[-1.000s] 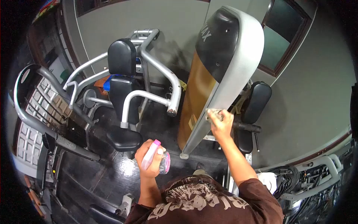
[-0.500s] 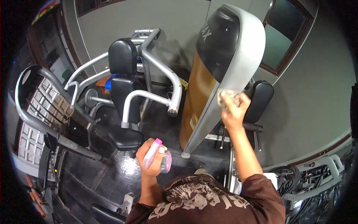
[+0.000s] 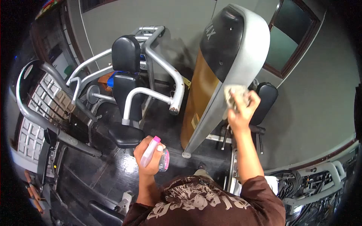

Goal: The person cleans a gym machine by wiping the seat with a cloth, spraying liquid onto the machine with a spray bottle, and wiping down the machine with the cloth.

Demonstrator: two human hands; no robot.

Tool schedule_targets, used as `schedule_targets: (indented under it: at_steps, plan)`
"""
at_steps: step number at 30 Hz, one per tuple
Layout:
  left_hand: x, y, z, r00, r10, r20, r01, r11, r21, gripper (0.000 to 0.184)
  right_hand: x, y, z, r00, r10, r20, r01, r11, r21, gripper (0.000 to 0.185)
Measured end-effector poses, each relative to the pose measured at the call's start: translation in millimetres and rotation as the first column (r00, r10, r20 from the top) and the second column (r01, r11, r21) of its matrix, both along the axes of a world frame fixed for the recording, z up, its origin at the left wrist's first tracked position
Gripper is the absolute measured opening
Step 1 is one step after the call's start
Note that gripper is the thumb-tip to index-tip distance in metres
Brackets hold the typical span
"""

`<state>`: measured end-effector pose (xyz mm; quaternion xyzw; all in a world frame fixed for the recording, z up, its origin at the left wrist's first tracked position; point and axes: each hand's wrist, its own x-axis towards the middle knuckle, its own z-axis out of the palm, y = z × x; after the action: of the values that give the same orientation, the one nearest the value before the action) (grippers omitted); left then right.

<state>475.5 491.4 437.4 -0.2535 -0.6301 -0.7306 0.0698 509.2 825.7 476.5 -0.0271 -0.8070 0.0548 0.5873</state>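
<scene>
My left hand [image 3: 150, 156] is wrapped round a spray bottle [image 3: 163, 160] with a pink-tipped white trigger head, held in front of my body above the dark floor. In my right hand [image 3: 242, 113] is a pale, crumpled cloth [image 3: 234, 95], pressed on the silver edge of the tall machine housing [image 3: 246, 60]. My fingers lie over the cloth and hide part of it. The housing has a black upper panel and a brown-gold lower panel.
A seated press machine [image 3: 126, 54] with black pads and silver bars stands left of the housing. Behind my right hand is another black pad [image 3: 266, 100]. More grey frames [image 3: 316, 190] fill the lower right. A curved silver frame [image 3: 49, 122] stands at the left.
My right hand and the cloth have shifted slightly right along the housing's silver edge. The left hand with the spray bottle has moved a little to the left and up.
</scene>
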Motion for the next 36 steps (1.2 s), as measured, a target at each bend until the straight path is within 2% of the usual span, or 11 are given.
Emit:
schedule_targets:
  at_steps: [3, 8, 11, 14, 19, 23, 25, 28, 31, 33, 36]
  plan:
    - [1.4, -1.1, -2.0, 0.998, -0.056, 0.007, 0.056, 0.998, -0.03, 0.024, -15.1, 2.3, 11.4, 1.0, -0.008, -0.02, 0.008, 1.0, -0.009, 0.069]
    - [-2.2, -8.1, -12.5, 0.993, -0.059, -0.1, 0.056, 0.998, -0.032, 0.026, -8.1, 5.0, -107.2, 0.994, -0.013, 0.111, 0.012, 1.0, 0.016, 0.054]
    - [1.8, -7.2, -6.0, 0.997, -0.043, -0.057, 0.045, 0.999, 0.024, 0.02, 14.8, 3.3, -182.2, 0.934, 0.068, 0.351, -0.066, 0.998, -0.019, 0.057]
    - [-0.6, -9.4, -3.0, 0.996, -0.035, -0.081, 0.038, 0.999, 0.029, 0.015, 23.1, 5.2, -197.2, 0.887, 0.071, 0.457, -0.058, 0.997, -0.042, 0.058]
    - [-3.8, -5.1, 2.6, 0.992, -0.037, -0.122, 0.04, 0.999, 0.015, 0.014, 2.3, -7.3, -56.1, 0.992, 0.093, 0.083, -0.099, 0.993, 0.065, 0.049]
    - [-1.8, -0.3, 2.0, 0.987, -0.089, -0.132, 0.093, 0.995, 0.032, 0.014, -8.6, -13.9, 45.8, 0.982, -0.142, 0.125, 0.104, 0.957, 0.27, 0.058]
    - [-2.0, -2.9, -1.5, 0.987, -0.111, -0.115, 0.116, 0.993, 0.032, 0.014, -9.2, -23.0, 57.9, 0.9, -0.324, 0.292, 0.218, 0.914, 0.343, 0.052]
    - [0.2, -9.9, -8.1, 0.993, -0.101, -0.061, 0.102, 0.995, 0.016, 0.014, -14.4, -27.6, 18.7, 0.808, -0.471, 0.353, 0.227, 0.803, 0.551, 0.034]
    - [-3.3, -14.7, -10.8, 0.994, -0.065, -0.087, 0.066, 0.998, 0.0, 0.014, -20.4, -22.9, -72.7, 0.786, -0.463, 0.41, 0.036, 0.696, 0.717, 0.035]
    - [-3.9, -16.6, -6.9, 0.991, -0.053, -0.126, 0.055, 0.998, 0.013, 0.014, -18.5, -25.9, -119.0, 0.716, -0.401, 0.571, -0.151, 0.709, 0.688, 0.039]
    - [-0.9, -26.3, -3.2, 0.989, -0.035, -0.141, 0.031, 0.999, -0.035, 0.013, -26.2, -34.5, -136.3, 0.712, -0.376, 0.593, -0.162, 0.734, 0.66, 0.042]
